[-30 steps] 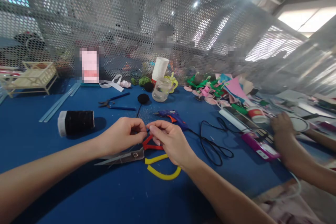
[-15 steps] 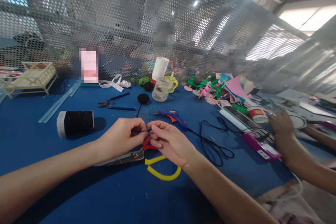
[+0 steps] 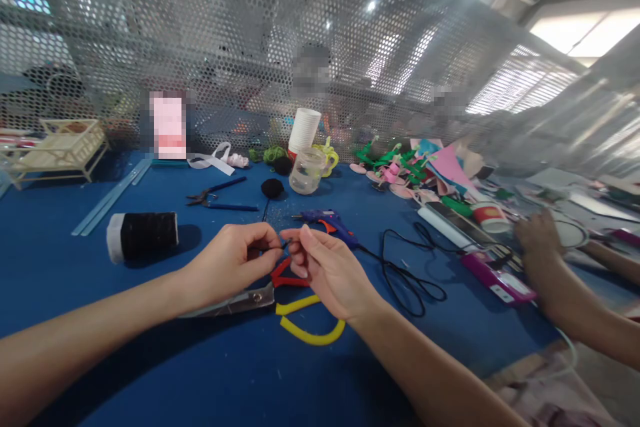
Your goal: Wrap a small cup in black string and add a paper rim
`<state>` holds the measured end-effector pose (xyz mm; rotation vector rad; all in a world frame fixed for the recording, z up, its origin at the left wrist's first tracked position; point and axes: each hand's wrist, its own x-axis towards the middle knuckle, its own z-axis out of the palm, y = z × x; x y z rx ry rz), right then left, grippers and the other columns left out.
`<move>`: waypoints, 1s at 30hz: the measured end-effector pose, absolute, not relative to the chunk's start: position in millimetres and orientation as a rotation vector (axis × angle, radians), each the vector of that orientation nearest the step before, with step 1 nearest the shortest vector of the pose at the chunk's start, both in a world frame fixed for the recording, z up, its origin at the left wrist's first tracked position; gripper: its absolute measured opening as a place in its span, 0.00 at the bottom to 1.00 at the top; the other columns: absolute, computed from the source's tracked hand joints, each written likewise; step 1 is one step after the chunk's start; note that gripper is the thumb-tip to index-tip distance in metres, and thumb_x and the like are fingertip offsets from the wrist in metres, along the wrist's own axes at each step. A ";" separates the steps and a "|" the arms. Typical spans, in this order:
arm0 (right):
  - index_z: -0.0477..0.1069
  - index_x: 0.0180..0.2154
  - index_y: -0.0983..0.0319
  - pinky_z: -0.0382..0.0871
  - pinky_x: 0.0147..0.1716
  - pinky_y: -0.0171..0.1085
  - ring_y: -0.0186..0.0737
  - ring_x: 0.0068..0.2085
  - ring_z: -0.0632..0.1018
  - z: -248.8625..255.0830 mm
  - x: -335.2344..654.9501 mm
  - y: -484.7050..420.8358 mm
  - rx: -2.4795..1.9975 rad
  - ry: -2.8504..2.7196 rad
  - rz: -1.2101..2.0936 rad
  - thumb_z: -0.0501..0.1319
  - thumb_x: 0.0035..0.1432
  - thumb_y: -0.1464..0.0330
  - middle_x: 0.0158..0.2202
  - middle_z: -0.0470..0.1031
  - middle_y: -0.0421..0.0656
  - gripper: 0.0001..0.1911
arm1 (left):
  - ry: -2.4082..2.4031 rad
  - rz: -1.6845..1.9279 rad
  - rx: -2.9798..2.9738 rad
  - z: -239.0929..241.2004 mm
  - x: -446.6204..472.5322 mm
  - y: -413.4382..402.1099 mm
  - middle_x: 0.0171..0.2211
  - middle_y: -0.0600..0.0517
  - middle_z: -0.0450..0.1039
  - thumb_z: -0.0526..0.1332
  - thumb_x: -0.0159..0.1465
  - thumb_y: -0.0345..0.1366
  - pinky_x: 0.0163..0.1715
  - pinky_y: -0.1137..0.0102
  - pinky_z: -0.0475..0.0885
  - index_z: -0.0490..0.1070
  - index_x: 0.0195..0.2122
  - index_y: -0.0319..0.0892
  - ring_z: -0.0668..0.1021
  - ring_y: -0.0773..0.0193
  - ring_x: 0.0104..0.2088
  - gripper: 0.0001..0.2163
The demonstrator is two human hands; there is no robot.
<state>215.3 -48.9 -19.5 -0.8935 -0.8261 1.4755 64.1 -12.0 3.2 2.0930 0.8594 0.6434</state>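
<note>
Over the middle of the blue table, my left hand [image 3: 243, 253] is closed, thumb and fingers pinching a thin black yarn [image 3: 286, 244]. Only a short dark bit of it shows between my hands. My right hand [image 3: 325, 263] meets it from the other side, its fingertips pinched on the same strand. Beyond them lies a black yarn ball [image 3: 273, 188], a strand running from it toward my left hand. Under my hands rest large scissors [image 3: 250, 300] with red handles and a bent yellow foam strip [image 3: 315, 337].
A blue glue gun [image 3: 327, 221] with its black cord lies just beyond. Pliers [image 3: 220, 199], a black thread spool [image 3: 145, 237] and a clear jar [image 3: 307, 172] stand around. At right, a co-worker's hand [image 3: 540, 240] is near a purple-ended power strip [image 3: 495, 277].
My right thumb has lifted slightly and the right fingers have curled more, showing the dark strand between my hands. My left hand has hardly moved.
</note>
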 end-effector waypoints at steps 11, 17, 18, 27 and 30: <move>0.68 0.27 0.63 0.55 0.18 0.31 0.27 0.19 0.62 -22.8 216.2 -51.0 -1.129 -1.207 1.083 0.61 0.48 0.61 0.18 0.62 0.35 0.11 | 0.849 0.577 1.936 4.2 65.3 -12.3 0.19 0.58 0.60 0.54 0.55 0.36 0.21 0.77 0.59 0.63 0.24 0.39 0.62 0.72 0.21 0.07; 0.62 0.23 0.62 0.57 0.21 0.32 0.29 0.21 0.61 -19.9 215.6 -57.6 -1.235 -1.511 0.718 0.55 0.53 0.64 0.19 0.61 0.36 0.11 | 0.842 0.521 2.005 3.7 66.0 -15.5 0.19 0.58 0.60 0.54 0.55 0.33 0.21 0.77 0.58 0.63 0.22 0.39 0.61 0.73 0.21 0.06; 0.62 0.23 0.62 0.57 0.20 0.31 0.28 0.21 0.61 -19.8 216.0 -57.4 -1.235 -1.502 0.752 0.56 0.53 0.63 0.19 0.61 0.36 0.11 | 0.833 0.518 1.973 4.1 65.9 -15.1 0.19 0.58 0.60 0.54 0.55 0.34 0.21 0.77 0.58 0.62 0.22 0.39 0.62 0.73 0.21 0.06; 0.68 0.31 0.61 0.59 0.19 0.30 0.27 0.21 0.65 -19.7 222.2 -49.1 -0.957 -1.247 1.177 0.57 0.51 0.58 0.24 0.66 0.37 0.13 | 0.631 0.389 1.524 5.5 63.6 -7.2 0.19 0.57 0.65 0.57 0.56 0.38 0.19 0.76 0.54 0.63 0.25 0.38 0.61 0.74 0.19 0.08; 0.65 0.26 0.61 0.56 0.19 0.31 0.27 0.19 0.62 -19.5 222.2 -51.0 -1.017 -1.328 1.170 0.59 0.49 0.59 0.19 0.62 0.35 0.12 | 0.620 0.347 1.435 3.7 63.0 -8.5 0.19 0.57 0.66 0.58 0.55 0.39 0.18 0.76 0.50 0.64 0.25 0.38 0.58 0.75 0.18 0.09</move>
